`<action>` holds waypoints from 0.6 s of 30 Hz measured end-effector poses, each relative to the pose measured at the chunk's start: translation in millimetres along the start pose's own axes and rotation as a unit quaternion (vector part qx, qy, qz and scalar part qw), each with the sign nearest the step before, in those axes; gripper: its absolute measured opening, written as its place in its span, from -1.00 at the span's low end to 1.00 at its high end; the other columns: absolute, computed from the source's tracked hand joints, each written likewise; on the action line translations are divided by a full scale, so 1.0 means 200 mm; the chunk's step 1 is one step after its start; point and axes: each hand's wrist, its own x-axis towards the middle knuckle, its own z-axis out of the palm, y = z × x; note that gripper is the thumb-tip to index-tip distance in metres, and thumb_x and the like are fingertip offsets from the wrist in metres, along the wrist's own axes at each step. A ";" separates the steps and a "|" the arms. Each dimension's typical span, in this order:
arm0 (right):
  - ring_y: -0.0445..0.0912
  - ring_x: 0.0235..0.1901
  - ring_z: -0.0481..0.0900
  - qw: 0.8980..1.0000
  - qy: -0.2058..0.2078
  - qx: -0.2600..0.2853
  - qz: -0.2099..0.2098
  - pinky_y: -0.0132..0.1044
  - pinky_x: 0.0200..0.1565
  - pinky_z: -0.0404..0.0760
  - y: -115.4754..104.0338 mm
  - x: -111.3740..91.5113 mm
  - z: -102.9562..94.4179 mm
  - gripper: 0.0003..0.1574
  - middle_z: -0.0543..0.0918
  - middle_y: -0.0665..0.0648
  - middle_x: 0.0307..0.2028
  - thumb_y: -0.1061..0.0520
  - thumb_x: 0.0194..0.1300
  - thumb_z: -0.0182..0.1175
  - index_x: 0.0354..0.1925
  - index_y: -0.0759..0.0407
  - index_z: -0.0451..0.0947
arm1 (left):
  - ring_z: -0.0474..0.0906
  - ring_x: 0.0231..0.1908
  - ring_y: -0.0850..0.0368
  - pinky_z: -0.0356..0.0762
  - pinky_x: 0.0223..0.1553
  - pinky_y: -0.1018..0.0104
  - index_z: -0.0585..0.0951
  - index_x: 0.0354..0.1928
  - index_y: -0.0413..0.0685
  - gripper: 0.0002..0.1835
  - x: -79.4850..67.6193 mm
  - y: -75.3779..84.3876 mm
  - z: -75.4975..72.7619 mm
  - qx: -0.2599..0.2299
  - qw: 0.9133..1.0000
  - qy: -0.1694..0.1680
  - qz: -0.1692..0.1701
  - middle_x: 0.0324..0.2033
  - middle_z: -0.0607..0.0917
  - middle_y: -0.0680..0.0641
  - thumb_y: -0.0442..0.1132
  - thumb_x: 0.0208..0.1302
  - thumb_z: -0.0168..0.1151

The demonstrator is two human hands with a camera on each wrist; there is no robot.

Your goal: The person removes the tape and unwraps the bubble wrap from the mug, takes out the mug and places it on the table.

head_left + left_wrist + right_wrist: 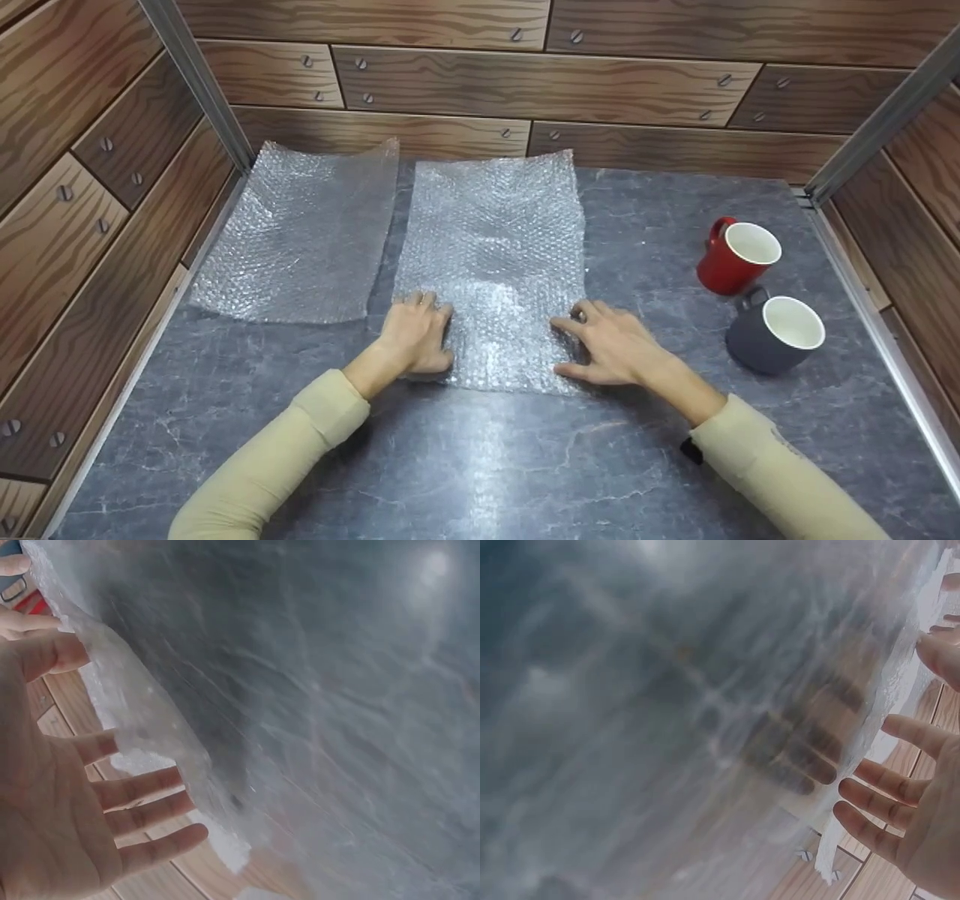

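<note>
A sheet of clear bubble wrap (pixel 491 247) lies flat on the grey marbled table, its near edge toward me. My left hand (pixel 416 334) rests on its left edge near the front corner, fingers spread and fairly straight. On the opposite edge, my right hand (pixel 611 341) touches the sheet with its fingers extended and thumb apart. In the left wrist view the fingertips (pixel 171 841) meet the edge of the bubble wrap (pixel 150 712). The right wrist view has the fingers (pixel 877 791) right at the sheet's edge (pixel 866 742).
A second bubble wrap sheet (pixel 300 232) lies to the left, its far corners curling up. At the right stand a red mug (pixel 727 266) and a dark grey mug (pixel 765 345), both upright with white insides. Wood-patterned walls (pixel 450 82) and metal rails (pixel 885 345) bound the table.
</note>
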 end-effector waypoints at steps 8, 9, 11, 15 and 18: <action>0.26 0.21 0.61 1.000 0.012 0.000 -0.001 0.17 -0.03 0.77 -0.01 0.03 -0.01 0.02 0.57 0.30 0.27 -0.58 0.28 0.23 0.47 -0.07 0.47 | 0.61 0.14 -0.26 0.70 0.04 -0.18 0.58 0.16 -0.14 -0.32 0.02 -0.05 0.01 -0.018 1.000 0.022 -0.005 0.10 0.68 -0.29 0.14 0.07 0.33; 0.26 0.22 0.61 1.000 0.015 0.002 0.002 0.17 -0.02 0.77 -0.01 0.03 -0.02 0.02 0.57 0.30 0.28 -0.58 0.27 0.24 0.47 -0.06 0.47 | 0.61 0.15 -0.27 0.69 0.06 -0.18 0.57 0.19 -0.15 -0.31 0.02 -0.05 0.00 -0.022 1.000 0.019 -0.004 0.12 0.68 -0.30 0.13 0.07 0.33; 0.26 0.24 0.60 1.000 0.024 0.007 0.010 0.18 0.02 0.76 0.00 0.03 -0.03 0.03 0.57 0.30 0.31 -0.56 0.26 0.26 0.48 -0.05 0.46 | 0.59 0.19 -0.28 0.67 0.12 -0.21 0.53 0.27 -0.15 -0.26 0.03 -0.06 0.00 -0.033 0.999 0.016 -0.002 0.16 0.66 -0.31 0.12 0.09 0.32; 0.29 0.28 0.58 0.998 0.051 0.008 0.032 0.23 0.08 0.75 0.01 0.02 -0.09 0.09 0.52 0.33 0.39 -0.56 0.26 0.27 0.51 0.00 0.41 | 0.52 0.35 -0.33 0.58 0.31 -0.26 0.39 0.49 -0.14 -0.12 0.02 -0.06 -0.04 -0.059 0.998 0.012 0.000 0.35 0.58 -0.34 0.14 0.18 0.30; 0.31 0.30 0.57 0.996 0.075 0.015 0.050 0.28 0.13 0.71 0.02 0.00 -0.13 0.13 0.49 0.32 0.43 -0.59 0.24 0.27 0.54 -0.02 0.38 | 0.45 0.44 -0.33 0.48 0.42 -0.26 0.29 0.58 -0.10 -0.04 0.01 -0.04 -0.07 -0.067 0.998 0.018 -0.001 0.45 0.50 -0.33 0.27 0.27 0.27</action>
